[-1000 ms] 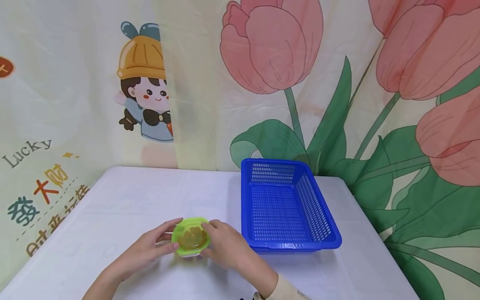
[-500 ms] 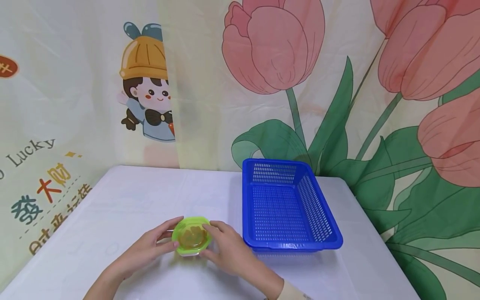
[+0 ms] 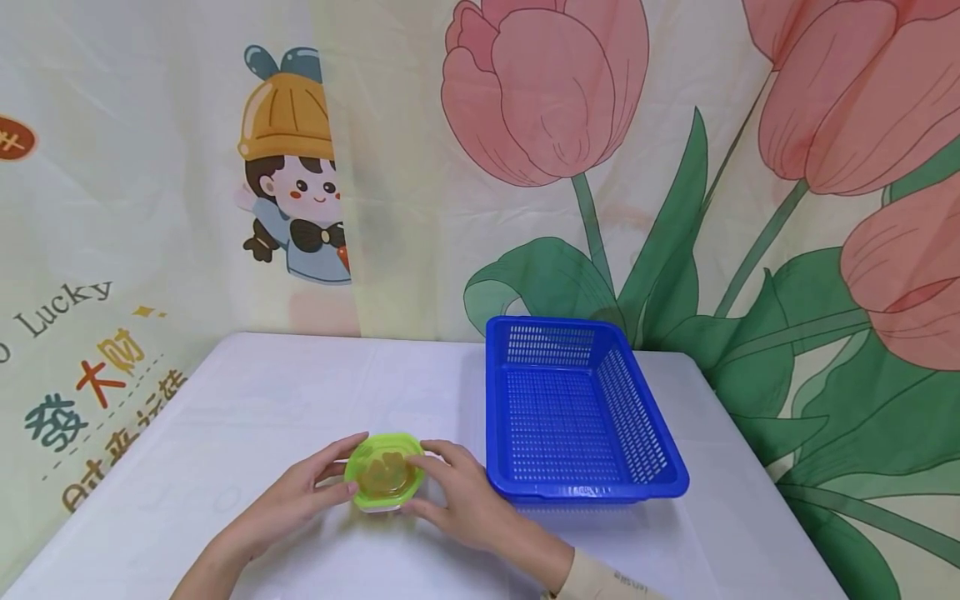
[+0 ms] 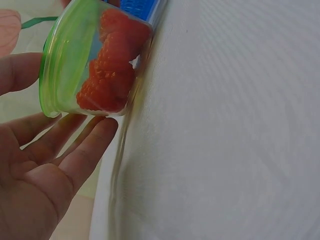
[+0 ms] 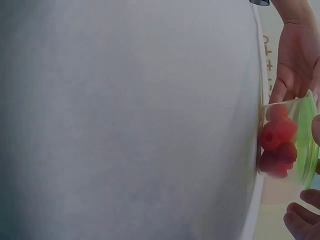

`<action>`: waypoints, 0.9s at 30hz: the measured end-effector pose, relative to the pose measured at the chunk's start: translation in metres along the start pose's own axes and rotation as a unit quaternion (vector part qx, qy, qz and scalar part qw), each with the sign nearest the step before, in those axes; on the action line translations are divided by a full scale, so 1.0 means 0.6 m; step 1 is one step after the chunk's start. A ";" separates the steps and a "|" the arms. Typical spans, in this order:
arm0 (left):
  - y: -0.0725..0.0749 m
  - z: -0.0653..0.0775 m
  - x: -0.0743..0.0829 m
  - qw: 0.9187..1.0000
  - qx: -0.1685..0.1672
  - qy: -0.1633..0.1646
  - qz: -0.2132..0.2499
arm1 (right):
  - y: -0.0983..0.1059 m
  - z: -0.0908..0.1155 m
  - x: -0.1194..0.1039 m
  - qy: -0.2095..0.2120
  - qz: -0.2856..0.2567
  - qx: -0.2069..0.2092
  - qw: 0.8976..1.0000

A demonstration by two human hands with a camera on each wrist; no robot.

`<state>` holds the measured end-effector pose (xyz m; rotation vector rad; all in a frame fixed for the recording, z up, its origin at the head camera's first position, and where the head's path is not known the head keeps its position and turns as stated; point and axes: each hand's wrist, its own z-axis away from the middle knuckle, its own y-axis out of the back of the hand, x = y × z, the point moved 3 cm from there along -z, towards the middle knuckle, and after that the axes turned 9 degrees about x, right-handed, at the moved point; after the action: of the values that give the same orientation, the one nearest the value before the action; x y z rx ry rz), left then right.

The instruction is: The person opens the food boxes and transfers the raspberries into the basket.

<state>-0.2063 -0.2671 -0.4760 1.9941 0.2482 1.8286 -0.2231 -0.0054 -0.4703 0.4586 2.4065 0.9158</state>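
A small clear container (image 4: 107, 80) with a translucent green lid (image 3: 385, 473) stands upright on the white-covered table. Raspberries (image 5: 278, 140) lie inside it, piled at the bottom. From the left, my left hand (image 3: 288, 500) holds the container, its thumb at the near edge of the lid and its fingers spread along the far side. My right hand (image 3: 465, 500) is on the opposite side, with thumb and forefinger at the lid's right rim. Other fingers of the right hand stand off the container in the right wrist view. The lid sits on top of the container.
A blue perforated plastic basket (image 3: 585, 492) stands on the table to the right, just beyond my right hand. The white tablecloth (image 3: 315, 383) covers the table up to a backdrop (image 3: 397, 208) printed with tulips and a cartoon figure.
My right hand and sleeve have shifted slightly to the right, its fingers a little straighter. The container and my left hand stay in place.
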 end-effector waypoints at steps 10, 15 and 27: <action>-0.002 -0.001 -0.004 1.000 -0.014 0.007 0.015 | -0.002 -0.002 0.004 0.049 -0.041 -0.012 0.998; -0.003 0.000 -0.003 1.000 -0.017 0.010 0.019 | -0.003 -0.001 0.007 0.061 -0.070 -0.010 0.996; -0.006 -0.002 -0.011 0.997 -0.042 0.018 0.060 | -0.003 -0.006 0.016 0.189 -0.001 0.076 0.979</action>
<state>-0.2078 -0.2662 -0.4833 1.9587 0.0622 1.9161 -0.2331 -0.0043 -0.4725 0.3609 2.8350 0.8868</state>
